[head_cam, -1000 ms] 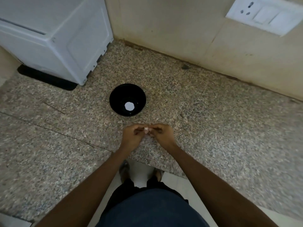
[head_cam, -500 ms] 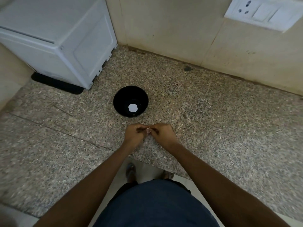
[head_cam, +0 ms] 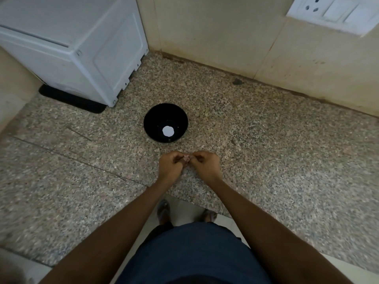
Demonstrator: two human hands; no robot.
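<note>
A black bowl [head_cam: 165, 122] stands on the speckled granite counter [head_cam: 266, 150], with a small white round patch at its bottom. Just in front of the bowl, my left hand [head_cam: 171, 166] and my right hand [head_cam: 205, 163] meet above the counter. Between their fingertips they pinch a small pale pinkish piece [head_cam: 186, 158]. Most of that piece is hidden by the curled fingers, so I cannot tell what it is.
A white appliance [head_cam: 71, 48] on a black mat fills the back left corner. The beige tiled wall [head_cam: 225, 33] runs behind the counter, with a white socket and switch plate [head_cam: 332, 13] at upper right. The counter's front edge lies near my body.
Both hands stay together on the small piece in the same spot. The view has tilted and shifted slightly, so the bowl and appliance sit a little further right in frame.
</note>
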